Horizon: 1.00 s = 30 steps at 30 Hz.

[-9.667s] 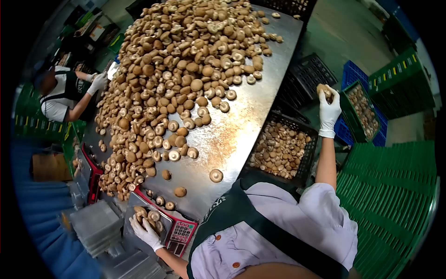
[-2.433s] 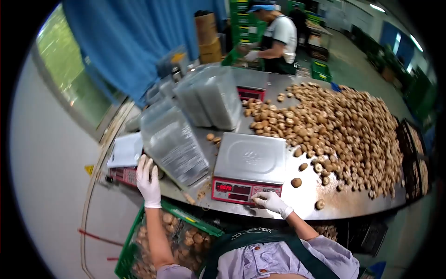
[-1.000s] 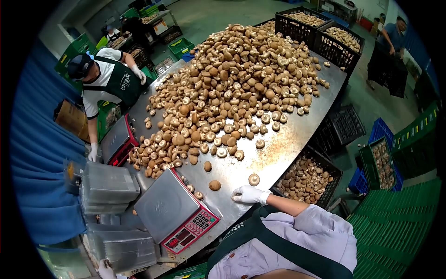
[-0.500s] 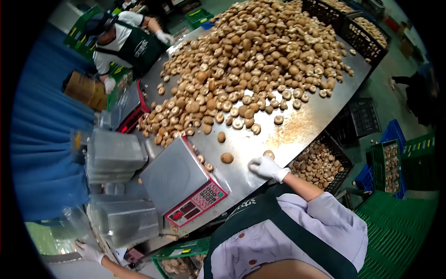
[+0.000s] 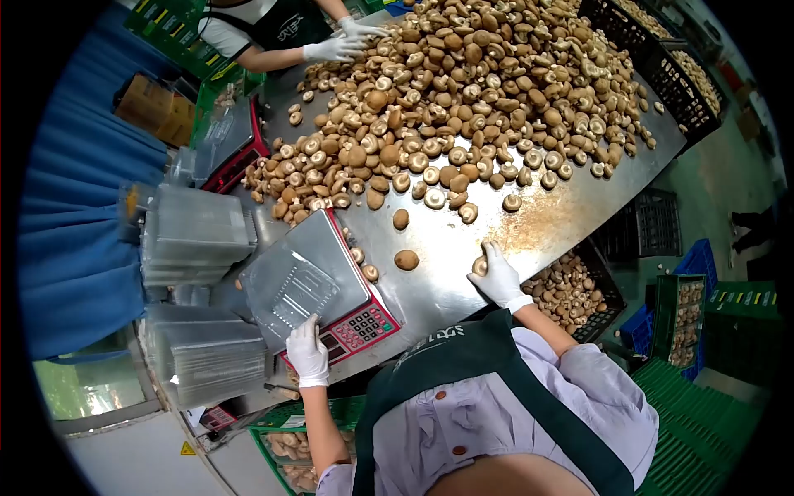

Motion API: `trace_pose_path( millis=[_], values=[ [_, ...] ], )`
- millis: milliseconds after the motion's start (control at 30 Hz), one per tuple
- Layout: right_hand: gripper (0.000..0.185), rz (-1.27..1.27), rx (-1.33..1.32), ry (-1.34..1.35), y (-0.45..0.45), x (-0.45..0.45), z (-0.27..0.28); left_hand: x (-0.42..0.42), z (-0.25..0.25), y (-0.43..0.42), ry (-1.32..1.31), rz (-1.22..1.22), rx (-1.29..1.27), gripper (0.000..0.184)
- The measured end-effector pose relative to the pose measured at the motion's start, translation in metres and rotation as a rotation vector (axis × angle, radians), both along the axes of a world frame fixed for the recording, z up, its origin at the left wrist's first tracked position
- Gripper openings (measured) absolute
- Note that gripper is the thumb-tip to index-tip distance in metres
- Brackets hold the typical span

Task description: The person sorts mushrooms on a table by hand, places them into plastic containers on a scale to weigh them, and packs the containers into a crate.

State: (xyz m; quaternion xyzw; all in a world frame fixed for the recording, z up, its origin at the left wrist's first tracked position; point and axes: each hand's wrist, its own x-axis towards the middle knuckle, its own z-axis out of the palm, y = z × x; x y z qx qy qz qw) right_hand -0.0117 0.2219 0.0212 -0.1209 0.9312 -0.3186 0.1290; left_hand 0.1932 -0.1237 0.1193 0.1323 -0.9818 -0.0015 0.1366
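My left hand (image 5: 308,354), in a white glove, is at the near edge of the scale (image 5: 346,285), its fingers closed on the edge of a clear plastic tray (image 5: 304,291). The tray lies on the metal weighing plate. On the right, my gloved right hand (image 5: 499,279) curls its fingers and thumb around a brown mushroom (image 5: 480,265) at the table's near edge. Another single mushroom (image 5: 406,260) sits between the scale and that hand. A large heap of mushrooms (image 5: 463,91) covers the far part of the metal table (image 5: 438,285).
Stacks of clear trays (image 5: 203,355) stand left of the scale. A second scale (image 5: 227,149) is farther back. Across the table, a co-worker's gloved hands (image 5: 335,48) touch the heap. A black crate of mushrooms (image 5: 566,293) sits beside the table, right of my hand.
My left hand has come from the tray stacks at lower left to the scale, bringing a clear tray onto it. My right hand has closed around a mushroom. The co-worker's hands have reached the heap.
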Motion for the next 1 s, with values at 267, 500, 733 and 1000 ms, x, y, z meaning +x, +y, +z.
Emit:
trace_pose_path(
  millis=[267,500,733,1000],
  values=[
    [0.064,0.063,-0.223,0.155,-0.041,-0.078,0.013,-0.041,0.045,0.035,0.209,0.043,0.259,0.032],
    [0.047,-0.232,-0.285,0.463,0.026,-0.126,0.016,-0.169,-0.043,0.140,0.080,-0.063,0.669,0.055],
    [0.060,-0.237,-0.144,0.540,0.071,-0.147,-0.022,-0.257,-0.082,0.151,-0.114,-0.035,0.411,0.089],
    [0.065,-0.155,-0.349,0.587,0.014,-0.247,-0.029,-0.388,-0.093,0.132,-0.163,-0.203,0.136,0.091]
  ],
)
